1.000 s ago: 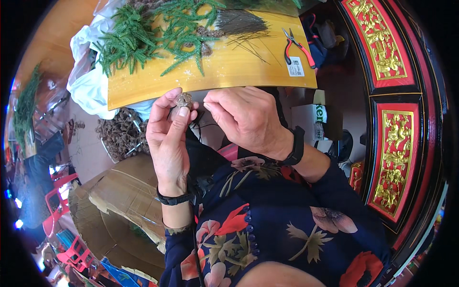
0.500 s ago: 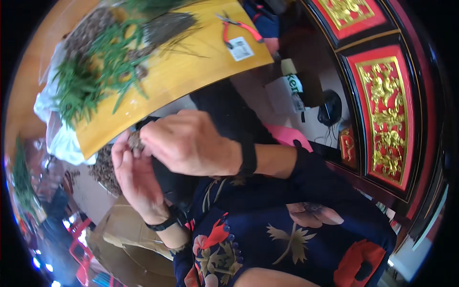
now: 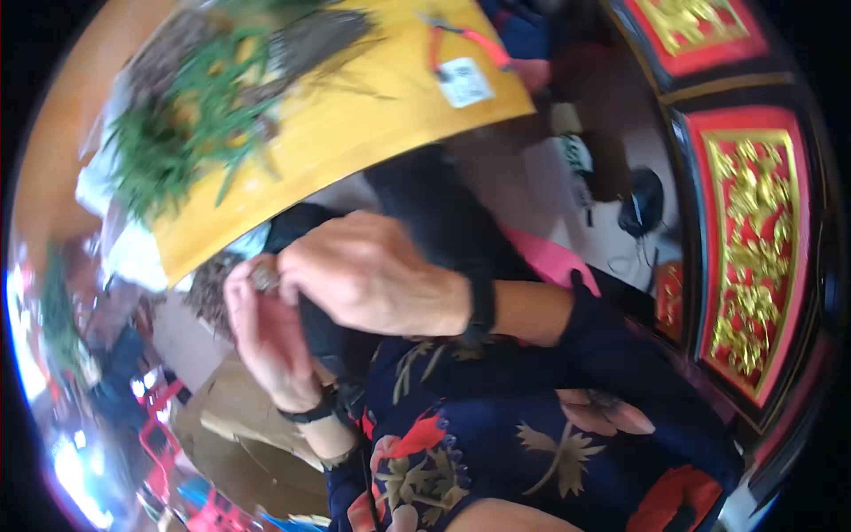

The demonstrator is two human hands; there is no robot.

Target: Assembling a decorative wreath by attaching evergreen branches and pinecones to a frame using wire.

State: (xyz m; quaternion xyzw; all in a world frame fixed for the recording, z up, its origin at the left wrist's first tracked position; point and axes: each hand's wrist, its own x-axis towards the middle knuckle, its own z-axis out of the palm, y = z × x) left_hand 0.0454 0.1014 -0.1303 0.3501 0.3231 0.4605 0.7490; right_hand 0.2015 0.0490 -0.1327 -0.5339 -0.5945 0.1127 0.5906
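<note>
My left hand (image 3: pixel 264 332) and my right hand (image 3: pixel 368 275) meet just below the near edge of the yellow table. Between their fingertips sits a small rough brown piece (image 3: pixel 263 278), blurred, perhaps a little cone. The left fingers are bent around it from the side, while the right thumb and fingers pinch at it from above. On the table lie green artificial-looking sprigs (image 3: pixel 191 129), a bundle of thin dark stems (image 3: pixel 324 40) and red-handled pliers (image 3: pixel 483 44) beside a white printed card (image 3: pixel 466 82).
A brown heap (image 3: pixel 173 53) lies at the table's far left, next to white plastic (image 3: pixel 133 253). More brown pieces (image 3: pixel 208 297) are in something low behind my left hand. A cardboard box (image 3: pixel 248 443) stands at lower left. Carved red-and-gold panels (image 3: pixel 753 257) line the right.
The whole view has shifted, so the table and panels appear farther right. My hands stay together around the brown piece, with little change in their grip.
</note>
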